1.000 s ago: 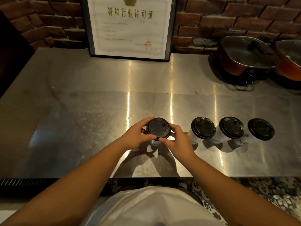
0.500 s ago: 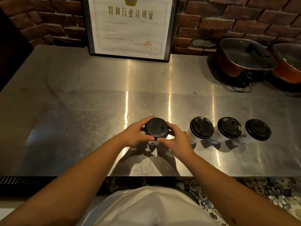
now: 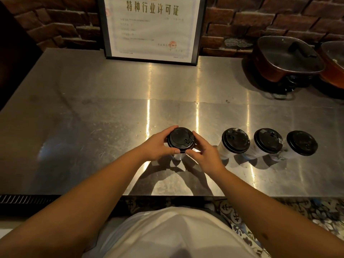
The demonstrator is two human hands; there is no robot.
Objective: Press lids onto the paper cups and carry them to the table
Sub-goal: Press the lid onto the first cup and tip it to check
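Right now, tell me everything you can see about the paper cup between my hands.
The white paper cup stands upright on the steel counter, leftmost of four, apart from the others. A round black plastic lid with a sip tab covers it. The left hand and right hand grip the lid's rim from both sides.

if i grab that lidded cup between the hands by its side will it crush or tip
Probably dents if squeezed: the paper cup looks thin-walled. Likely a bit top-heavy, since the black lid is wider than the base. Whether it holds liquid cannot be told, so its weight is uncertain.
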